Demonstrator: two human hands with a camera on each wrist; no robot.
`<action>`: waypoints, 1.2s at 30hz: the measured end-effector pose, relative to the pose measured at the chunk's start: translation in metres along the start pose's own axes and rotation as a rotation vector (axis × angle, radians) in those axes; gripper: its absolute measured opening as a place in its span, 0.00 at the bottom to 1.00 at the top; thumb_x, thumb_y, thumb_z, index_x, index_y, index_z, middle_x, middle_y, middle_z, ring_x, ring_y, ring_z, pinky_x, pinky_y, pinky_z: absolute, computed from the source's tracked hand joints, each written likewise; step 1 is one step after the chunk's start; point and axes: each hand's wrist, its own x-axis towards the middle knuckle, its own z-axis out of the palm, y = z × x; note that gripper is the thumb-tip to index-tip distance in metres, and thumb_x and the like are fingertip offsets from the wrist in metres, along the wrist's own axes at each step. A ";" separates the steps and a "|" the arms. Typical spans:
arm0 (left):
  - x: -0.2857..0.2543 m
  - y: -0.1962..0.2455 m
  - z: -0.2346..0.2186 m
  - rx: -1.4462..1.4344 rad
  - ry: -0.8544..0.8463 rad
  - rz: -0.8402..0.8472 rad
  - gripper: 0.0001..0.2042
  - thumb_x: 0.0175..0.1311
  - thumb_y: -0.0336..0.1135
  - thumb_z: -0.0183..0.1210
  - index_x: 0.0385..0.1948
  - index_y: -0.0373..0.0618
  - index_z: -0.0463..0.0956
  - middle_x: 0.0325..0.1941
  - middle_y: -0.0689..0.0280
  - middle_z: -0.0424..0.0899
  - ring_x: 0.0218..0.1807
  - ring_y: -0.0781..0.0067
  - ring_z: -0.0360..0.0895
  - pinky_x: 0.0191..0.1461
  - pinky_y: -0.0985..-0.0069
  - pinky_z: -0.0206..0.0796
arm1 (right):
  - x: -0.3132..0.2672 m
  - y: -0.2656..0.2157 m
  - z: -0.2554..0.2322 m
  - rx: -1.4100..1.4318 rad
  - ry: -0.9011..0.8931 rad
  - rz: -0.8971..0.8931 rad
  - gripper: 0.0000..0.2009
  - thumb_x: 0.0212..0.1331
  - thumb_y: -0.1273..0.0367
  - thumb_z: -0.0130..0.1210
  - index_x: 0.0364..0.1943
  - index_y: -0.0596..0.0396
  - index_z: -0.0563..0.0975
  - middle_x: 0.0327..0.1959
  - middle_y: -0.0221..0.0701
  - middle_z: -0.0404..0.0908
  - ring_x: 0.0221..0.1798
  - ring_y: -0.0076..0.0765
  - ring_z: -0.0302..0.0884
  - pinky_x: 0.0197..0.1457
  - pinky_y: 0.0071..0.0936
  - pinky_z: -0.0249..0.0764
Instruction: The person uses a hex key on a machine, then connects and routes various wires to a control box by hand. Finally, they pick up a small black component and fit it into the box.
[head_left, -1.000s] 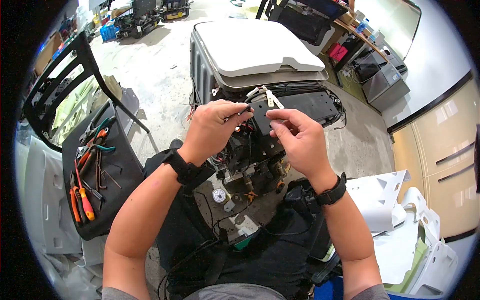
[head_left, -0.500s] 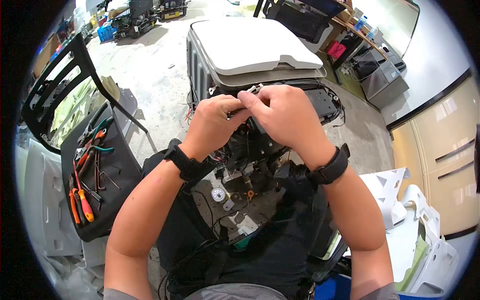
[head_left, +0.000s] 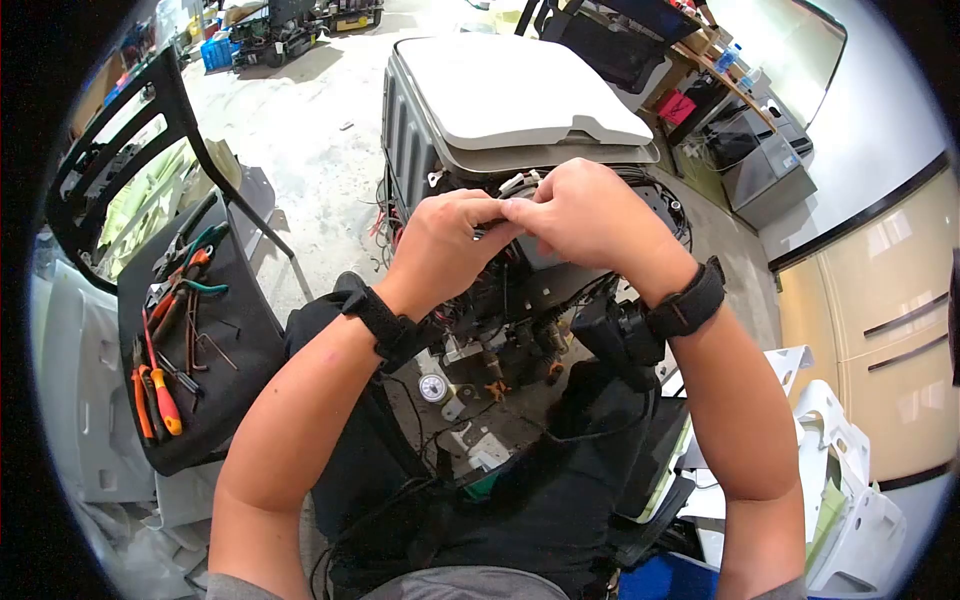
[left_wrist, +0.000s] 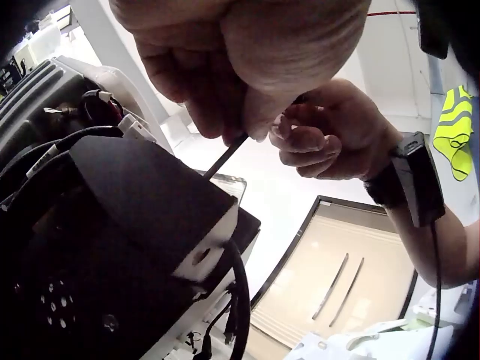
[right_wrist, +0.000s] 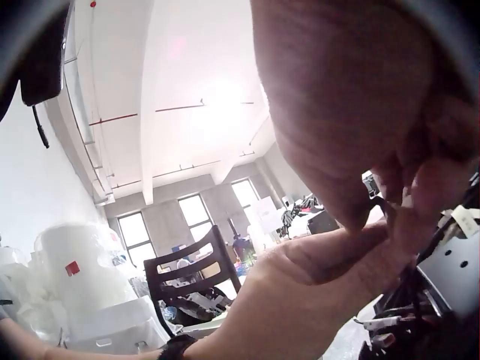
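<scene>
In the head view my left hand [head_left: 440, 240] and right hand [head_left: 605, 220] meet at the fingertips over the machine's front. The left hand pinches a thin black cable [left_wrist: 226, 156], which slants down from its fingers toward a black bracket in the left wrist view. Close against it, the right hand's thumb and fingers pinch a small dark end [right_wrist: 384, 204], mostly hidden by the fingers. Below and behind the hands is the opened machine [head_left: 520, 290], with a black metal cover plate [left_wrist: 150, 195] and bundled wires with white connectors [left_wrist: 136, 127].
A white lid [head_left: 530, 95] tops the machine. To the left, a black chair [head_left: 235, 340] bears pliers, a screwdriver [head_left: 165, 400] and hex keys. A round gauge [head_left: 433, 388] lies low between the knees. White plastic panels [head_left: 840, 440] are stacked at the right.
The right hand, apart from the left a second ago, has come in to meet it at the fingertips and turned its back upward. The left hand has moved slightly right, still pinching the cable.
</scene>
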 end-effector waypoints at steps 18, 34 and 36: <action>0.001 -0.008 0.012 -0.224 0.002 0.031 0.08 0.60 0.33 0.62 0.38 0.44 0.83 0.31 0.53 0.83 0.33 0.52 0.81 0.38 0.70 0.72 | 0.000 -0.009 -0.005 -0.146 -0.108 -0.008 0.17 0.54 0.64 0.50 0.22 0.68 0.80 0.28 0.57 0.79 0.35 0.62 0.79 0.45 0.48 0.76; 0.005 -0.006 0.013 -0.119 0.012 0.037 0.08 0.59 0.33 0.62 0.38 0.45 0.83 0.30 0.52 0.82 0.33 0.52 0.81 0.37 0.68 0.72 | -0.010 -0.003 0.014 -0.145 0.063 0.076 0.18 0.61 0.62 0.46 0.26 0.63 0.81 0.31 0.49 0.82 0.36 0.56 0.81 0.43 0.48 0.77; 0.004 -0.006 0.015 -0.124 0.007 0.026 0.08 0.59 0.33 0.62 0.38 0.45 0.83 0.30 0.52 0.82 0.33 0.52 0.81 0.37 0.68 0.72 | -0.014 -0.002 0.021 -0.296 0.208 -0.121 0.16 0.62 0.65 0.45 0.24 0.62 0.79 0.28 0.46 0.81 0.33 0.54 0.81 0.40 0.47 0.78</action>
